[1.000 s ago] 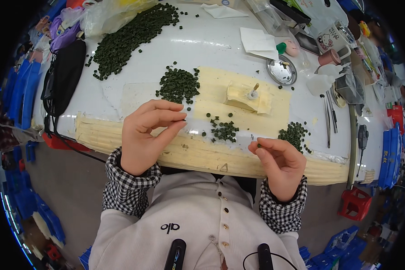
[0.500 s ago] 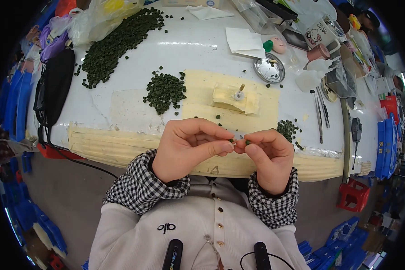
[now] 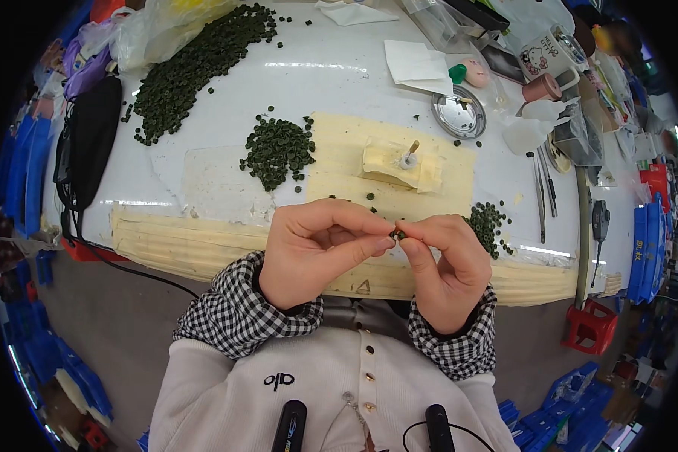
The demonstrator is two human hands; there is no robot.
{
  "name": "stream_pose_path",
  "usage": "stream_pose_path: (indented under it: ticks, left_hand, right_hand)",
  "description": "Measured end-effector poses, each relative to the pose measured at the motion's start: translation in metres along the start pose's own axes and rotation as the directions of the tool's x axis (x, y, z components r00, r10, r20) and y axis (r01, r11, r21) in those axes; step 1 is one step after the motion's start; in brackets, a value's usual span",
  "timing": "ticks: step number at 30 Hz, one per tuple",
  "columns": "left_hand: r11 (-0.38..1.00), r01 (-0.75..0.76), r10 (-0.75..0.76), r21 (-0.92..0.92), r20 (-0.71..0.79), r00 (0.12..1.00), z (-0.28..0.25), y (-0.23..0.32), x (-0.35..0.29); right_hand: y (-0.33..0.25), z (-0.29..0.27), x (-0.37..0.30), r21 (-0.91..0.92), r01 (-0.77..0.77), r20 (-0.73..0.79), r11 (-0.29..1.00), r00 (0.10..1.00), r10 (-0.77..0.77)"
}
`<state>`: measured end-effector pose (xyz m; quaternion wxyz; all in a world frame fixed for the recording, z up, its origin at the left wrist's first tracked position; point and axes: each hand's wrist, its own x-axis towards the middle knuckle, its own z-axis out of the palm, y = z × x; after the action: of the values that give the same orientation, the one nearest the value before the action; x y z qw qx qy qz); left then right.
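Working left to right, I see my left hand (image 3: 313, 252) and right hand (image 3: 444, 267) meeting fingertip to fingertip, both pinched shut on one small green bead (image 3: 396, 234) held above the near table edge (image 3: 203, 252). I judge this the fitting step; next needs a steady, fine twist. Farther right, the round metal dish (image 3: 459, 116) looks almost empty, its contents too small to tell.

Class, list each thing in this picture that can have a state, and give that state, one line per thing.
left hand: pinched on the small green piece
right hand: pinched on the same piece
small green piece: held between both hands' fingertips
round metal lid: lying flat
large green pile: spread loose
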<state>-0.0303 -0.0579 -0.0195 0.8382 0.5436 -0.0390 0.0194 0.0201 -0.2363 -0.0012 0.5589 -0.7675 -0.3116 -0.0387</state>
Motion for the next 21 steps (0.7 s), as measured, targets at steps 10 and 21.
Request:
stream_pose_path:
  ticks: [10,21]
  left_hand:
    - [0.997,0.071,-0.071,-0.001,-0.051,0.996,0.0043,0.0055,-0.0002]
    - [0.999,0.053,-0.053,0.005,-0.041,0.998,0.0031,0.003,-0.0024]
  right_hand:
    - [-0.0011,0.0022,-0.0007,-0.036,0.019,-0.007,0.999,1.0,-0.019]
    - [-0.0013,0.0032,-0.0013,-0.057,0.013,-0.018,0.998,1.0,-0.014]
